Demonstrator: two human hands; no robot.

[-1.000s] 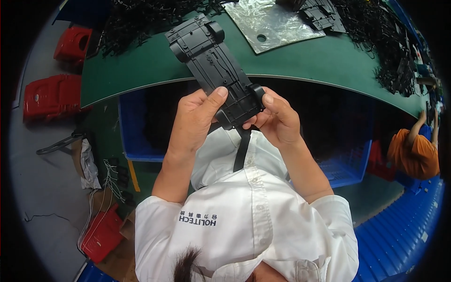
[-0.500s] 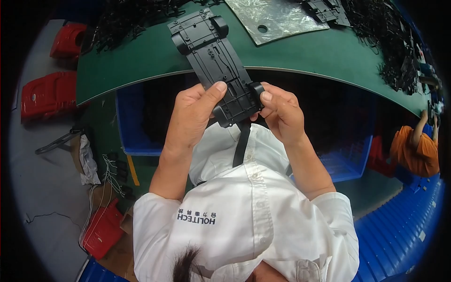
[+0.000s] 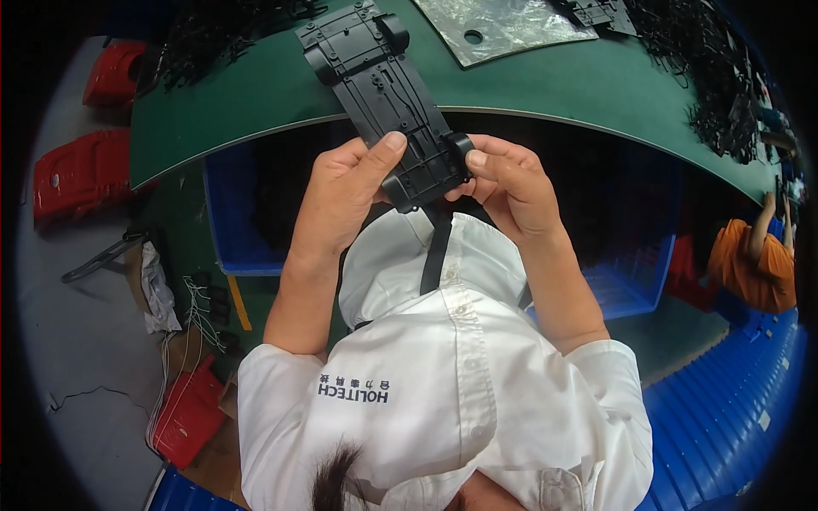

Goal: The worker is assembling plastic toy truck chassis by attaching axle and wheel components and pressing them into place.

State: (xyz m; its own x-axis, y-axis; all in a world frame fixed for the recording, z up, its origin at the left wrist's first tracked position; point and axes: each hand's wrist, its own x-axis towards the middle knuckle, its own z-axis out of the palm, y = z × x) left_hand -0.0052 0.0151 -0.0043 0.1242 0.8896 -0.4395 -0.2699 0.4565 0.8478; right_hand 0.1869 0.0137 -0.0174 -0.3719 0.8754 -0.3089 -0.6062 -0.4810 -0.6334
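Note:
A long black plastic toy-car chassis (image 3: 394,98), with curved wheel arches at its corners, is held tilted in front of my chest, its far end over the table edge. My left hand (image 3: 345,183) grips the near left side, thumb pressed on the face of the part and fingers hidden beneath. My right hand (image 3: 511,183) is closed at the near right corner, thumb and fingers pinching the wheel arch (image 3: 460,152) there.
The green table (image 3: 247,115) bears heaps of thin black parts (image 3: 682,60) and a metallic sheet (image 3: 503,30) with a hole. Blue crates (image 3: 630,294) stand beneath. Red plastic shells (image 3: 81,175) lie at the left. A person in orange (image 3: 754,264) works at the far right.
The chassis and both hands sit slightly higher in the picture, much as the table and surroundings do. My right fingers have shifted a little around the wheel arch. Both hands keep their hold.

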